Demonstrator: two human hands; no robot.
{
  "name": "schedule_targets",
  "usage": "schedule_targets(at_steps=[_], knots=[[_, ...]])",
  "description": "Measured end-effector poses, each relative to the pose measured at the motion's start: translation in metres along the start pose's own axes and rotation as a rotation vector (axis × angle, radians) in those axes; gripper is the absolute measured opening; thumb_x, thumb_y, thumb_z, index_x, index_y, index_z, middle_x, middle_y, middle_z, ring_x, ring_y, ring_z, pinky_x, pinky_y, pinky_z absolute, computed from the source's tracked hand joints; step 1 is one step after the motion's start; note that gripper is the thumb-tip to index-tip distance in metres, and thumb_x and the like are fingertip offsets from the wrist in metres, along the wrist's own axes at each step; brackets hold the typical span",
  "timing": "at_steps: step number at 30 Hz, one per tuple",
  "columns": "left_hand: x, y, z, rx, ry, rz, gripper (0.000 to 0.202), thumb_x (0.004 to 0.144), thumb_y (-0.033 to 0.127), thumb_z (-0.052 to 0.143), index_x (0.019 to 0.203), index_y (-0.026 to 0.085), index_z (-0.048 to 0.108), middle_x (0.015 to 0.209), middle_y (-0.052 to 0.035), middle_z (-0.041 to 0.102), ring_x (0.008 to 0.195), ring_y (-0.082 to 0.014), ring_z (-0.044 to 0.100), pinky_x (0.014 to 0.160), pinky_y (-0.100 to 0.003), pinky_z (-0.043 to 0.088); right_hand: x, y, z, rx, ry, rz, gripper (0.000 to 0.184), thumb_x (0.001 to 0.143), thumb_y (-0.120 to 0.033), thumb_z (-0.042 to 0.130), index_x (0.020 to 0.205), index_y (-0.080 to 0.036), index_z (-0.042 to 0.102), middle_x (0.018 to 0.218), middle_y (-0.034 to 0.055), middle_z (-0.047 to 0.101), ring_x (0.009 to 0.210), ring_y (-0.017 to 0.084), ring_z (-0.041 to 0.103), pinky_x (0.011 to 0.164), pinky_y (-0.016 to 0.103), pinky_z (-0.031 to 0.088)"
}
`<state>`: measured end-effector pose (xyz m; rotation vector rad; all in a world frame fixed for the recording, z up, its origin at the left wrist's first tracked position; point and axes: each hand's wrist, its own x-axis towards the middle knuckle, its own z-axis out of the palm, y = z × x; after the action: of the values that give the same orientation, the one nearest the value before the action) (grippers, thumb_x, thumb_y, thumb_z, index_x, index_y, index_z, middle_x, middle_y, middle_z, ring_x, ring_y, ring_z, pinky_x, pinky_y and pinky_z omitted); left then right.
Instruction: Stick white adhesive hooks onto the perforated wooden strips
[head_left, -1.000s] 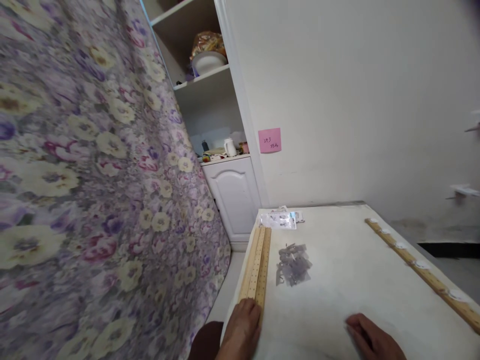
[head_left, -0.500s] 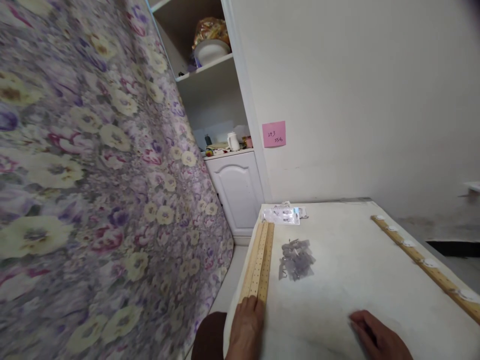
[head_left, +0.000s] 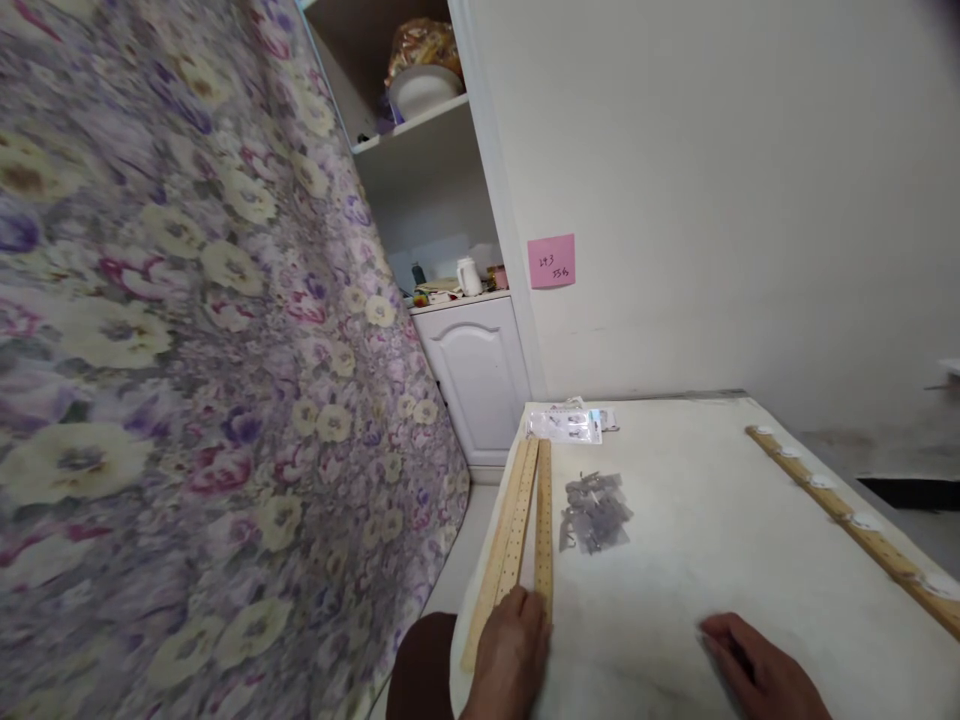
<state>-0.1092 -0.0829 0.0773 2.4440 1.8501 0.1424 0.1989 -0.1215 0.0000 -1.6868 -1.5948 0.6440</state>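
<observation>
Perforated wooden strip [head_left: 544,520], lying along the left part of the white tabletop [head_left: 675,545], its near end under the left hand [head_left: 512,645]. The fingers of that hand are folded over the wood and appear closed on it; the thumb is hidden. The right hand [head_left: 757,665], near the front edge, is loosely curled; its palm is turned away, so whether it holds anything cannot be told. Left of the strip are the neighbouring strips [head_left: 517,530], apart at the near end and converging at the far end; two bands show, though whether these are two pieces cannot be settled. The step in hand is judged to be separating one strip from the group; the next move would call for a steady grip and clearance from the grey packets [head_left: 598,515] just beside it. These overlap, with hooks visible, and cannot be counted. At the right edge, one fitted strip [head_left: 891,556] bears five white discs [head_left: 823,481]. Toward the far edge lies clear packaging [head_left: 564,425], at least two pieces, overlapped. Beyond: one pink note [head_left: 551,262] on the wall and one white jug [head_left: 469,277] on the shelf.
</observation>
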Motion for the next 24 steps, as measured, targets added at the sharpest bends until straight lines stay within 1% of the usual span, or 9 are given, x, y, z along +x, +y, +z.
schedule_targets(at_steps=[2, 4, 9, 12, 15, 18, 19, 22, 24], knots=[[-0.001, 0.006, 0.005, -0.016, -0.006, -0.068, 0.037, 0.093, 0.029, 0.037, 0.125, 0.019, 0.051, 0.12, -0.0107, 0.059, 0.104, -0.0206, 0.058, 0.089, -0.027, 0.043, 0.0, 0.0, 0.001, 0.001, 0.009, -0.001, 0.034, 0.083, -0.054, 0.044, 0.088, -0.026, 0.063, 0.082, 0.0005, 0.074, 0.077, 0.019, 0.069, 0.069, 0.023, 0.054], [0.001, 0.012, 0.011, -0.031, -0.026, -0.15, 0.05, 0.091, 0.028, 0.039, 0.139, 0.015, 0.038, 0.129, -0.0147, 0.054, 0.11, -0.0234, 0.057, 0.092, -0.029, 0.042, 0.001, 0.0, 0.002, 0.009, 0.024, 0.001, 0.034, 0.083, -0.054, 0.045, 0.088, -0.026, 0.064, 0.082, 0.0008, 0.074, 0.077, 0.019, 0.069, 0.07, 0.023, 0.054], [0.015, 0.025, 0.015, -0.055, -0.06, -0.263, 0.058, 0.085, 0.019, 0.042, 0.142, 0.018, 0.033, 0.124, -0.0146, 0.057, 0.096, -0.0246, 0.064, 0.082, -0.032, 0.046, 0.002, -0.004, -0.004, 0.069, 0.034, 0.017, 0.032, 0.078, -0.053, 0.05, 0.083, -0.026, 0.065, 0.075, -0.0001, 0.074, 0.071, 0.019, 0.068, 0.065, 0.023, 0.053], [0.015, 0.031, 0.011, -0.095, -0.028, -0.305, 0.058, 0.084, 0.019, 0.042, 0.141, 0.014, 0.034, 0.123, -0.0177, 0.057, 0.097, -0.0274, 0.064, 0.082, -0.035, 0.046, 0.005, -0.013, -0.002, 0.164, 0.005, 0.042, 0.032, 0.076, -0.054, 0.051, 0.079, -0.025, 0.065, 0.069, -0.0004, 0.072, 0.065, 0.019, 0.066, 0.062, 0.024, 0.051], [0.008, 0.035, 0.006, -0.172, 0.01, -0.337, 0.055, 0.085, 0.02, 0.041, 0.139, 0.013, 0.036, 0.123, -0.0182, 0.059, 0.102, -0.0281, 0.063, 0.085, -0.036, 0.045, 0.011, -0.034, 0.018, 0.402, -0.108, 0.05, 0.033, 0.074, -0.054, 0.055, 0.079, -0.023, 0.064, 0.069, 0.0003, 0.069, 0.065, 0.018, 0.064, 0.061, 0.025, 0.05], [0.004, 0.034, 0.007, -0.227, 0.041, -0.313, 0.053, 0.085, 0.018, 0.041, 0.137, 0.014, 0.037, 0.128, -0.0161, 0.058, 0.113, -0.0239, 0.058, 0.092, -0.032, 0.043, 0.021, -0.065, 0.053, 0.715, -0.346, 0.122, 0.038, 0.069, -0.053, 0.065, 0.089, -0.021, 0.064, 0.076, 0.0026, 0.07, 0.071, 0.02, 0.066, 0.061, 0.027, 0.049], [0.004, 0.032, 0.01, -0.25, 0.054, -0.298, 0.052, 0.085, 0.018, 0.041, 0.137, 0.014, 0.037, 0.131, -0.0158, 0.057, 0.116, -0.0232, 0.057, 0.094, -0.031, 0.042, 0.026, -0.077, 0.064, 0.807, -0.393, 0.148, 0.042, 0.066, -0.052, 0.069, 0.093, -0.02, 0.064, 0.078, 0.0036, 0.07, 0.075, 0.021, 0.066, 0.063, 0.028, 0.049], [0.009, 0.027, 0.022, -0.365, 0.13, -0.27, 0.05, 0.086, 0.025, 0.043, 0.135, 0.013, 0.039, 0.133, -0.016, 0.056, 0.12, -0.0248, 0.055, 0.096, -0.033, 0.043, 0.04, -0.111, 0.089, 1.044, -0.423, 0.265, 0.055, 0.061, -0.051, 0.076, 0.103, -0.019, 0.061, 0.086, 0.0044, 0.071, 0.084, 0.021, 0.066, 0.077, 0.032, 0.05], [0.013, 0.024, 0.034, -0.445, 0.237, -0.253, 0.048, 0.086, 0.028, 0.044, 0.132, 0.015, 0.044, 0.131, -0.0156, 0.058, 0.119, -0.0259, 0.056, 0.097, -0.036, 0.044, 0.049, -0.128, 0.097, 1.194, -0.44, 0.264, 0.054, 0.064, -0.051, 0.075, 0.103, -0.017, 0.061, 0.086, 0.0045, 0.071, 0.083, 0.02, 0.067, 0.082, 0.033, 0.048]])
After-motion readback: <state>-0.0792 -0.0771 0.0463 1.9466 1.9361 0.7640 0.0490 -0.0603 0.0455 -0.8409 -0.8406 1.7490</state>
